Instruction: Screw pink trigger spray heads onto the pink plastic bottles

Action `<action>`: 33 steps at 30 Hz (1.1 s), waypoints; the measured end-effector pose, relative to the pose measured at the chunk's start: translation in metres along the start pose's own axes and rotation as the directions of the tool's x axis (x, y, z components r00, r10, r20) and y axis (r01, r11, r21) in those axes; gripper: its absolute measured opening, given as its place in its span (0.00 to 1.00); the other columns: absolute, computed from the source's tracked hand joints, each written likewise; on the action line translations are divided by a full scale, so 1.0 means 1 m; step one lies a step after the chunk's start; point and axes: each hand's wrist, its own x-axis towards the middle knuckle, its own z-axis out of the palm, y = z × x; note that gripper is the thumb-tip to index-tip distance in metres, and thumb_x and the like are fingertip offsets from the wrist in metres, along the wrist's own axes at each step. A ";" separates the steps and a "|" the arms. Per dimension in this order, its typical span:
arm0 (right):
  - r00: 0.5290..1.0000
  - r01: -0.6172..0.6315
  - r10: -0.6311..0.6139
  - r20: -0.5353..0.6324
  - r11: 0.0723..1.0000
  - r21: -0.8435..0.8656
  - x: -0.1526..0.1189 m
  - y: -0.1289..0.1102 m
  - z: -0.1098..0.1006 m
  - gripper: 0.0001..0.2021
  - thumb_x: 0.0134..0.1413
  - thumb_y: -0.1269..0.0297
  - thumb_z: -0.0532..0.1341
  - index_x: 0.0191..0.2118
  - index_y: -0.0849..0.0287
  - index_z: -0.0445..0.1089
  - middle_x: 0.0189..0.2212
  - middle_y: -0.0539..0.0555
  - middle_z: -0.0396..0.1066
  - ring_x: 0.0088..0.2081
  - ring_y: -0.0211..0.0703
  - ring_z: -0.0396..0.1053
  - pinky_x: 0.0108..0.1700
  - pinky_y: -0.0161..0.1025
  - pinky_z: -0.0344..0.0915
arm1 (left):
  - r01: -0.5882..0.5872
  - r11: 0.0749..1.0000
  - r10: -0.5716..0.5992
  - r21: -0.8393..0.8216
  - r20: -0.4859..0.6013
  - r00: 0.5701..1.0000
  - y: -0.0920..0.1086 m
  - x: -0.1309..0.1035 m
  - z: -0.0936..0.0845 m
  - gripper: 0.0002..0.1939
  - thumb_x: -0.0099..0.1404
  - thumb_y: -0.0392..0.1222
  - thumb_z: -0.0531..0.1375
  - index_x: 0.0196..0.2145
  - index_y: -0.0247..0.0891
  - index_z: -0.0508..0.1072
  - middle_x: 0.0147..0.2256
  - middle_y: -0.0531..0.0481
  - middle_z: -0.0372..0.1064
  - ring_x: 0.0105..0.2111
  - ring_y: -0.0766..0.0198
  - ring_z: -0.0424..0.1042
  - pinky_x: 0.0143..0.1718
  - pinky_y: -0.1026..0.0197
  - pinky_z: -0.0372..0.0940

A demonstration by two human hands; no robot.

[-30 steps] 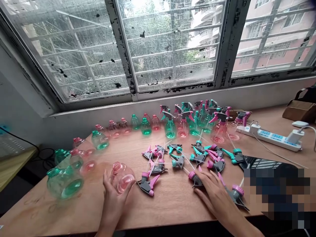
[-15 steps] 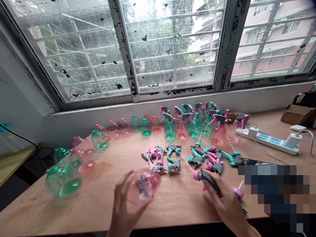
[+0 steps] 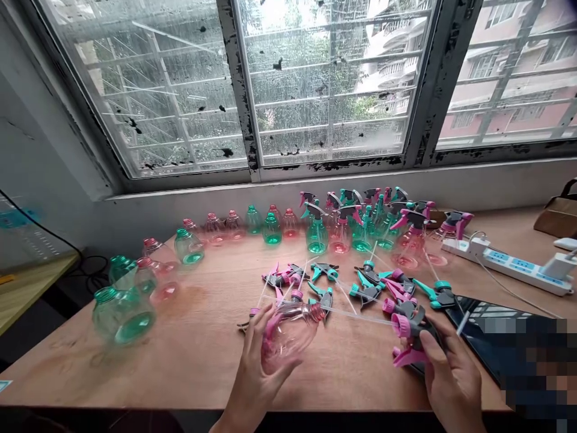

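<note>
My left hand (image 3: 258,367) is closed around a clear pink bottle (image 3: 293,338), tilted so its open neck points right. In my right hand (image 3: 453,370) is a pink and grey spray trigger head (image 3: 411,328), its pink collar facing left. The thin dip tube (image 3: 358,315) of this head runs left to the bottle's mouth; I cannot tell whether its tip is inside. Just beyond both hands lie several loose spray heads, among them a teal one (image 3: 367,291) and a pink one (image 3: 276,278).
Open green bottles (image 3: 124,319) and pink bottles (image 3: 157,252) line the left and back of the wooden table (image 3: 189,361). Bottles with spray heads fitted (image 3: 317,231) stand at the back right, beside a white power strip (image 3: 509,264). A dark tablet (image 3: 478,331) lies right.
The bottle has turned so its mouth faces right. My right hand has swung the spray head round, bringing its tube to the bottle's neck. The whole view has shifted slightly.
</note>
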 end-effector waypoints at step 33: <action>0.605 -0.359 0.321 0.729 0.927 -0.110 -0.012 -0.032 0.038 0.20 0.47 0.49 0.73 0.40 0.59 0.76 0.27 0.50 0.78 0.32 0.47 0.73 0.36 0.38 0.67 | 0.074 0.963 -0.034 -0.260 0.156 0.987 0.009 -0.004 -0.007 0.45 0.53 0.50 0.75 0.65 0.54 0.64 0.71 0.43 0.51 0.70 0.40 0.54 0.67 0.40 0.59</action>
